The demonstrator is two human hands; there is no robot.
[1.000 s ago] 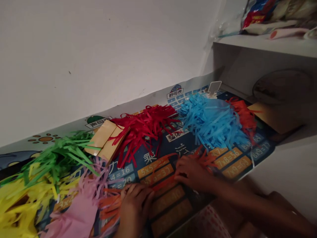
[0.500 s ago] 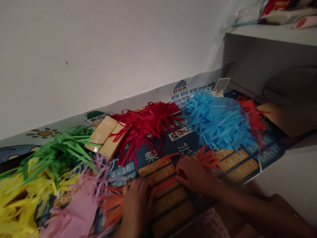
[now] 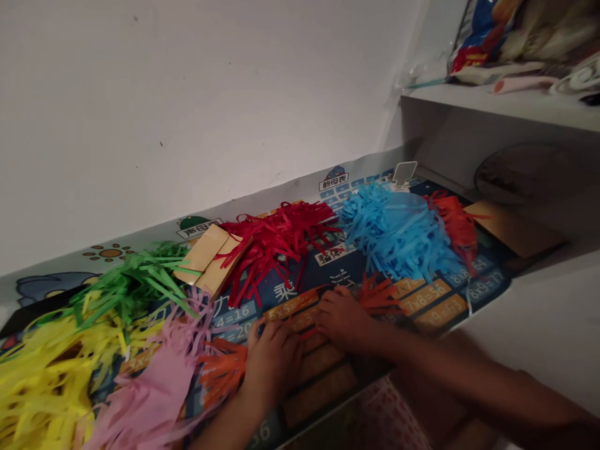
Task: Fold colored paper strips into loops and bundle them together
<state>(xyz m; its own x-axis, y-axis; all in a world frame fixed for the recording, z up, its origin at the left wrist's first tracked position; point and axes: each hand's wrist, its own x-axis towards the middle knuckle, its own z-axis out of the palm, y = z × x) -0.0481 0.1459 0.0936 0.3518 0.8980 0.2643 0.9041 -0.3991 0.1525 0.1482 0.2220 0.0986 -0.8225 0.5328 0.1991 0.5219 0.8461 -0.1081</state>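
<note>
An orange fringed paper tassel (image 3: 224,370) lies low over the table mat, its cut strips spreading out on both sides of my hands. My left hand (image 3: 272,355) has its fingers curled round the tassel near the left fringe. Close beside it, my right hand (image 3: 345,320) grips the same paper near the right fringe, fingers bent. A short orange-red length shows between the two hands; the fingers hide most of the middle. Pink fringed paper (image 3: 154,381) lies just left of my left hand, and a red tassel (image 3: 285,240) lies beyond both hands.
Blue fringed paper (image 3: 398,234) and another orange-red tassel (image 3: 454,222) lie at the right. Green (image 3: 135,278) and yellow (image 3: 42,375) fringed paper lie at the left. Tan card pieces (image 3: 206,253) rest near the wall. A loaded white shelf (image 3: 492,103) stands right.
My hands have drawn closer together on the orange tassel, the left moving right and the right slightly left. The camera view has shifted a little.
</note>
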